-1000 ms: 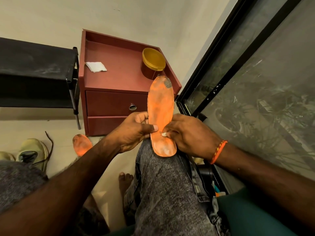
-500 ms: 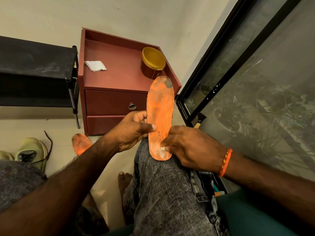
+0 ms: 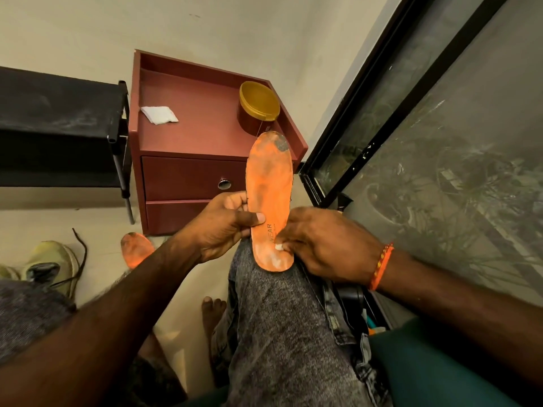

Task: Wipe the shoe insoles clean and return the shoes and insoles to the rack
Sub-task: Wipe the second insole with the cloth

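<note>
The orange insole (image 3: 269, 198) stood nearly upright, its heel end resting on your raised knee (image 3: 273, 292) and its toe end pointing up toward the red cabinet (image 3: 188, 171). Grey grime marked the toe and pale smears ran down its face, so in my judgement the wiping was not finished.

Your left hand (image 3: 226, 224) held the insole at its left edge, thumb pressed on the printed face and fingers behind. Your right hand (image 3: 320, 245) was closed on a small white wad (image 3: 278, 246), which it pressed against the heel area. Both grips therefore sat low on the insole, leaving the long upper part unsupported.

Risks noted: pressure applied higher up could fold the free toe end backward, since nothing braced it. A hard stroke could slip the heel off your knee. The wad was small, and your fingers might smear dirt instead of lifting it.

A second insole (image 3: 136, 249) lay on the floor beside a pale shoe (image 3: 47, 265). The black rack (image 3: 58, 127) stood left of the cabinet, on whose surface lay a white cloth (image 3: 158, 114) and a yellow-lidded jar (image 3: 258, 105).
</note>
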